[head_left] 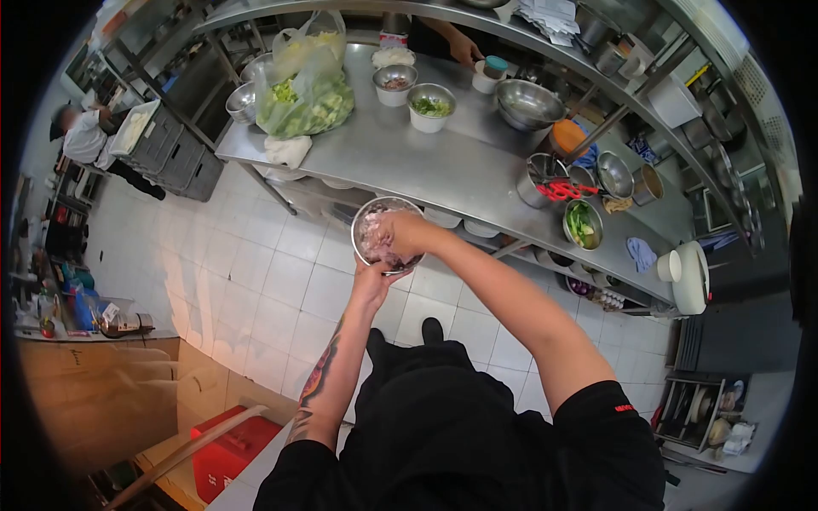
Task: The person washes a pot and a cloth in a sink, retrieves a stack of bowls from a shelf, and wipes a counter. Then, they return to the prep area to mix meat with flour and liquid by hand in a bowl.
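A round metal bowl point(356, 225) with a pinkish, meat-like mixture point(371, 230) in it is held up in front of me, over the floor beside the steel counter. My left hand point(373, 283) grips the bowl from below at its near side. My right hand point(400, 237) reaches into the bowl from the right, with its fingers down in the mixture. Those fingertips are partly hidden, and whether they hold any of the mixture cannot be made out.
On the steel counter point(341, 166) stand a plastic bag of greens point(307, 102), bowls of chopped food point(430, 106), a large metal bowl point(528, 104) and red-handled tools point(558, 189). A co-worker's hand point(464, 49) reaches in behind. Another person point(85, 136) stands far left by grey crates point(175, 153).
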`<state>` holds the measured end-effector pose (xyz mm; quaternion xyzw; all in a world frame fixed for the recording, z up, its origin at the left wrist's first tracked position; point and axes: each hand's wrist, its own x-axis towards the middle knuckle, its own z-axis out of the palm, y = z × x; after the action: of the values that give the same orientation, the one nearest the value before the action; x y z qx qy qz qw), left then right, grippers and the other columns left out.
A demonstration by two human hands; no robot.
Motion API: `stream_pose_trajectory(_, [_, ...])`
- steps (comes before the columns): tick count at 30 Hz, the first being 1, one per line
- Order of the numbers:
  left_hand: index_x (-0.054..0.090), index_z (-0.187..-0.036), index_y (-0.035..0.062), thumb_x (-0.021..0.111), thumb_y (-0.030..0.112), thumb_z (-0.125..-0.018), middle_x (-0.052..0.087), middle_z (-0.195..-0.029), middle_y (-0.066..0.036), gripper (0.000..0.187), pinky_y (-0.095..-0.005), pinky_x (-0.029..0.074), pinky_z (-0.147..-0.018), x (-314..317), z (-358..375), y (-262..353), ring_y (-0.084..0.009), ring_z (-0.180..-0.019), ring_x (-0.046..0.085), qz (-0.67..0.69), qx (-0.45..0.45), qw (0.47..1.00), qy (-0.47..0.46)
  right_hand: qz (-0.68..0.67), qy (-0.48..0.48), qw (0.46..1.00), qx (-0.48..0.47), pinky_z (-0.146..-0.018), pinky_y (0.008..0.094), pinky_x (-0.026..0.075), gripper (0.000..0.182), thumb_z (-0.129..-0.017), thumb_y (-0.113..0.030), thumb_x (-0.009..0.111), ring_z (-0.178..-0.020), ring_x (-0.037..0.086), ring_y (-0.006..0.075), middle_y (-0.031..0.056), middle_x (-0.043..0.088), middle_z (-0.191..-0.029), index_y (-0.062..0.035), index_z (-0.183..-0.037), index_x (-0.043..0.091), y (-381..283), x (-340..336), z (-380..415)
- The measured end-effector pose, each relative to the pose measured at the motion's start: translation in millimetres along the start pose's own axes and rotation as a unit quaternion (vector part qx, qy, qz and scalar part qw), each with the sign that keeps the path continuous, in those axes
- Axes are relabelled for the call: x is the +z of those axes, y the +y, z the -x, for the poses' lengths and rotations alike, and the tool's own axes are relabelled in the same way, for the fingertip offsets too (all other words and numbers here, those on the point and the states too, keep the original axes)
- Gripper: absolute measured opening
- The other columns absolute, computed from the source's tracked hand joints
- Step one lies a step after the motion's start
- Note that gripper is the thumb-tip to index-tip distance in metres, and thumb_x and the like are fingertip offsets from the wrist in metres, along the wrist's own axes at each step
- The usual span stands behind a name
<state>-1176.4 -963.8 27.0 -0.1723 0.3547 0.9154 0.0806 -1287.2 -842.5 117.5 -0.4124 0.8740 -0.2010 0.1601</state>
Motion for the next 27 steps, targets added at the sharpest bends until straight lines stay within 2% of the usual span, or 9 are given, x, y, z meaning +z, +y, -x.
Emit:
stream_pose_trajectory(3, [0.017,-0.149,0.0130,0.041,-0.017,-0.078,0.041,-0.143,-0.024,0.081,-0.0582,0.057,-0.092,-2,2,4,-0.0433,-0.123,0.054,-0.009,0.039,0.999,0.015,-0.194,-0.075,0.975,0.079,-0.088,0.0376,0.052,0.043,-0.067,-0.016,0.075,-0.107,0.063,0.0327,0.0139,0.065,-0.111,-0.0211,-0.109,0.073,3,-9,0])
stream_pose_trajectory(5, [0.011,-0.149,0.0210,0.043,-0.017,-0.078,0.036,-0.145,-0.023,0.086,-0.0558,0.059,-0.088,-5,0,5,-0.0416,-0.123,0.054,0.009,0.066,0.998,-0.003,-0.150,0.201,0.961,0.119,-0.094,0.0399,0.050,0.053,-0.066,-0.016,0.079,-0.106,0.063,0.0324,0.0150,0.065,-0.114,-0.0092,-0.117,0.068,6,14,2])
stream_pose_trajectory(6, [0.011,-0.149,0.0210,0.043,-0.017,-0.078,0.036,-0.145,-0.023,0.086,-0.0558,0.059,-0.088,0,3,6,-0.0416,-0.123,0.054,0.010,0.067,0.998,-0.003,-0.132,0.200,0.956,0.171,-0.099,0.0398,0.047,0.068,-0.063,-0.021,0.083,-0.115,0.058,0.0342,0.0204,0.059,-0.123,-0.0058,-0.126,0.062,3,24,4])
stream_pose_trajectory(10, [0.009,-0.149,0.0241,0.044,-0.016,-0.078,0.040,-0.139,-0.021,0.089,-0.0529,0.060,-0.085,14,9,-5,-0.0358,-0.116,0.058,-0.020,0.090,0.996,0.018,-0.237,0.254,0.904,0.250,-0.104,0.0398,0.044,0.095,-0.058,-0.029,0.090,-0.127,0.047,0.0385,0.0220,0.049,-0.130,-0.0113,-0.141,0.048,7,70,-4])
stream_pose_trajectory(15, [0.012,-0.148,0.0268,0.042,-0.016,-0.077,0.043,-0.138,-0.020,0.089,-0.0507,0.060,-0.083,10,6,-13,-0.0333,-0.111,0.062,-0.058,0.066,0.996,0.000,-0.427,0.303,0.810,0.265,-0.093,0.0395,0.051,0.078,-0.062,-0.026,0.090,-0.118,0.055,0.0368,0.0186,0.052,-0.126,-0.0156,-0.131,0.057,4,94,-7])
stream_pose_trajectory(18, [0.012,-0.149,0.0261,0.043,-0.016,-0.079,0.044,-0.139,-0.020,0.088,-0.0500,0.060,-0.083,11,9,-13,-0.0334,-0.108,0.063,-0.038,0.043,0.998,0.000,-0.206,0.270,0.915,0.217,-0.091,0.0413,0.052,0.057,-0.070,-0.022,0.082,-0.112,0.058,0.0379,0.0151,0.053,-0.125,-0.0211,-0.123,0.063,-9,58,14])
stream_pose_trajectory(20, [0.014,-0.150,0.0253,0.043,-0.016,-0.079,0.044,-0.140,-0.020,0.087,-0.0513,0.060,-0.085,15,8,-15,-0.0343,-0.110,0.063,-0.025,0.048,0.999,-0.004,0.080,0.239,0.967,0.026,-0.091,0.0447,0.051,0.036,-0.079,-0.018,0.069,-0.110,0.059,0.0373,0.0110,0.053,-0.128,-0.0248,-0.114,0.068,9,52,19])
stream_pose_trajectory(25, [0.014,-0.148,0.0217,0.042,-0.017,-0.078,0.040,-0.142,-0.020,0.084,-0.0571,0.058,-0.088,13,-9,-11,-0.0366,-0.116,0.059,-0.016,0.012,1.000,-0.003,0.163,0.220,0.954,0.120,-0.094,0.0461,0.049,0.026,-0.081,-0.018,0.063,-0.109,0.060,0.0368,0.0078,0.057,-0.129,-0.0287,-0.102,0.076,1,47,12])
stream_pose_trajectory(27, [0.021,-0.150,0.0178,0.041,-0.017,-0.080,0.041,-0.144,-0.023,0.080,-0.0589,0.055,-0.095,15,-1,-4,-0.0418,-0.123,0.054,-0.013,0.017,1.000,0.012,-0.021,0.046,0.998,0.045,-0.091,0.0425,0.051,0.031,-0.074,-0.012,0.067,-0.112,0.061,0.0323,0.0061,0.061,-0.127,-0.0252,-0.101,0.076,17,34,12])
